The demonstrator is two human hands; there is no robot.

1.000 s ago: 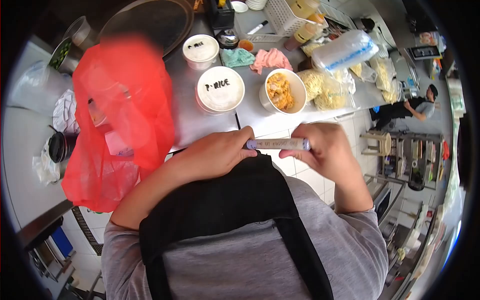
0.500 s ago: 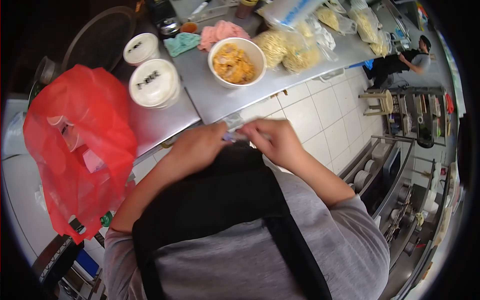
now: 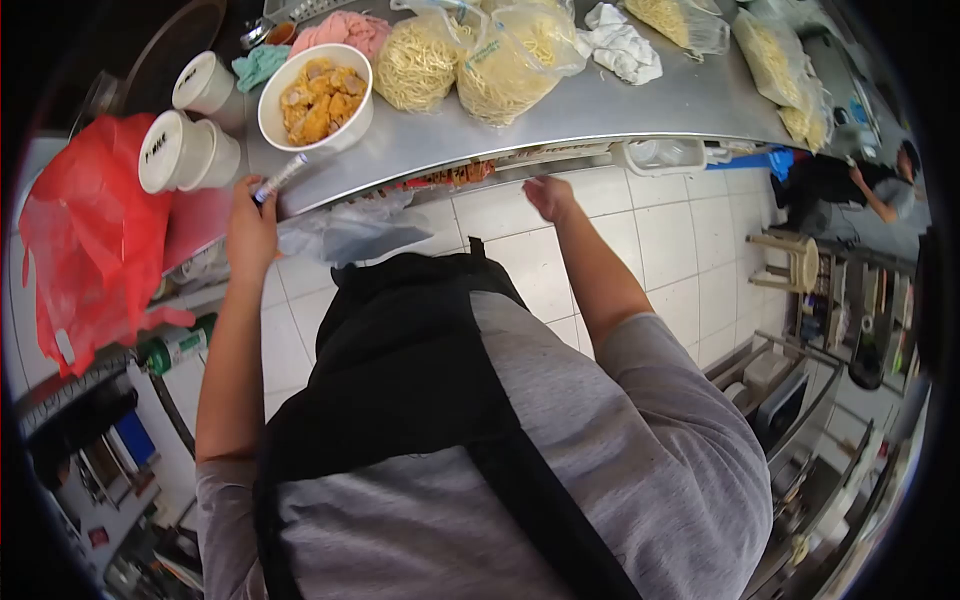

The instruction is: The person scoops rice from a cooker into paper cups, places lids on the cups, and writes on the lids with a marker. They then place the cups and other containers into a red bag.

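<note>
My left hand [image 3: 250,228] is closed around a marker pen [image 3: 283,176] at the front edge of the steel counter [image 3: 420,155]. Just beyond the pen stands a white bowl [image 3: 348,128] of orange-coated fried pieces [image 3: 322,98]. Two lidded white tubs, one in front [image 3: 165,152] and one behind [image 3: 203,82], carry black handwriting on their lids. My right hand [image 3: 548,198] hangs over the floor past the counter edge, fingers loosely stretched, with nothing visible in it.
Clear bags of noodles [image 3: 515,70], a pink cloth [image 3: 345,32], a green cloth [image 3: 262,68] and a white cloth [image 3: 622,45] lie along the counter. A red plastic bag [image 3: 95,230] is at left. Another person [image 3: 850,190] stands far right, near a stool [image 3: 785,262].
My hands were together at the chest around the pen. They have parted: the left carried the pen to the counter edge, the right moved outward. The view has shifted too.
</note>
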